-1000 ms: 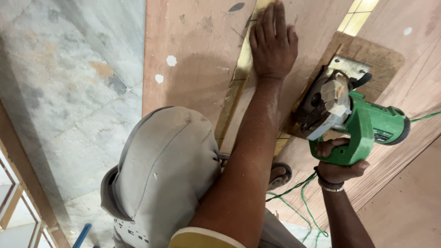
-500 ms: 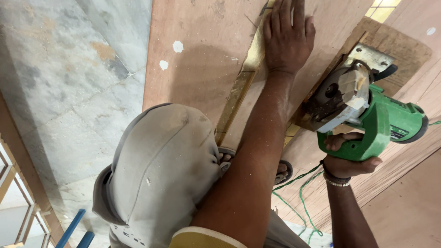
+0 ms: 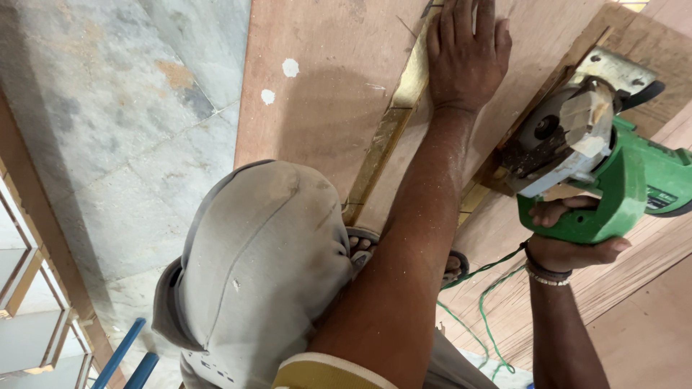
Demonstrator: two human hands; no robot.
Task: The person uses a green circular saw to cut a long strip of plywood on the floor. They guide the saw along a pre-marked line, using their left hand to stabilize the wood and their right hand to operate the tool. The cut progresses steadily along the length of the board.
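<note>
Green plastic makes up the body of the circular saw [image 3: 598,162], which sits at the right of the view with its metal base plate [image 3: 613,68] resting on a small brown board [image 3: 652,43] laid over the large plywood sheet [image 3: 324,94]. The right hand [image 3: 573,238] grips the saw from below at its handle, fingers [image 3: 551,212] curled tight around the green housing, a bracelet at the wrist. The left hand [image 3: 465,61] lies flat on the plywood, palm down, fingers close together and pointing away, pressing beside a long yellowish straightedge [image 3: 393,122] that runs diagonally across the sheet. By its look the saw is a dense, rigid tool, heavy toward the motor and blade end, so the handle is the sound place to hold it; the dusty guard [image 3: 569,130] and the blade area are to be kept clear of. The plywood seems stiff but thin and broad, likely to flex or chatter unless pressed down, as the flat palm is doing. A green cord [image 3: 479,302] trails loosely below the saw near the person's sandalled foot [image 3: 364,245], close enough to snag. The bent knee in grey cloth [image 3: 267,266] fills the lower middle, and a grey stone floor [image 3: 108,122] lies to the left.
</note>
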